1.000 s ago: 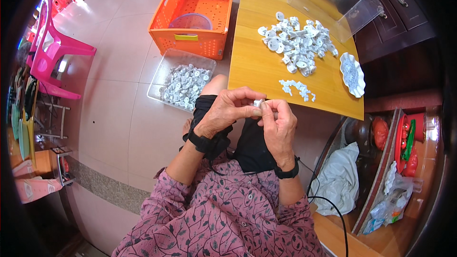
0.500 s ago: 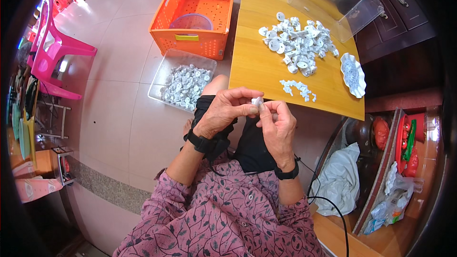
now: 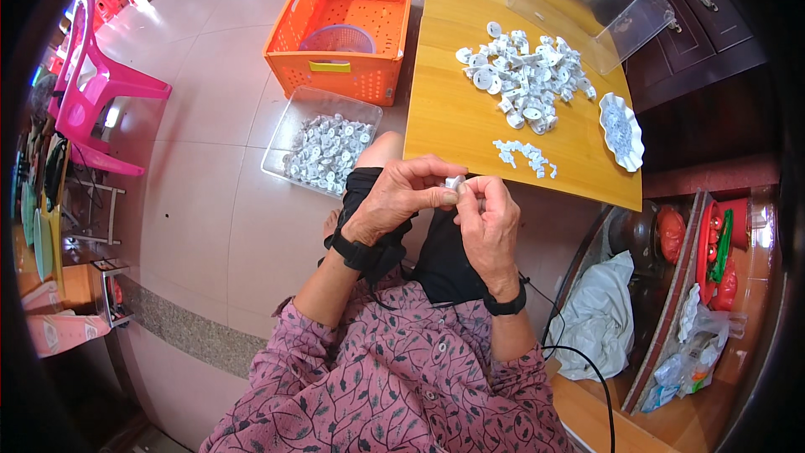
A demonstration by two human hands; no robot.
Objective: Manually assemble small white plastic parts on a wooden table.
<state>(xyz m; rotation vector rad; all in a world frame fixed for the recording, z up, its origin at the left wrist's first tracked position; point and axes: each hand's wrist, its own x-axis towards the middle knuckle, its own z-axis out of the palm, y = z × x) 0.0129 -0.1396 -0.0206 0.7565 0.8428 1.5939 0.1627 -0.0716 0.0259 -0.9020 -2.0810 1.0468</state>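
Between my fingertips, just off the near edge of the wooden table, is a small white plastic part. My left hand pinches it from the left with thumb and forefinger. From the right, the thumb and forefinger of my right hand close on its other side; whether they also hold a smaller piece is hidden. A heap of white round-faced plastic parts lies on the table. Nearer me are several tiny white pieces, and a scalloped white dish holds small clear pieces.
A clear bin full of similar parts stands on the floor left of the table, before an orange crate. A clear plastic box sits at the table's far right. Farther left is a pink chair. A black cable runs by my right side.
The white part has turned slightly between my fingertips. My right fingers have shifted a little; both hands stay in nearly the same place.
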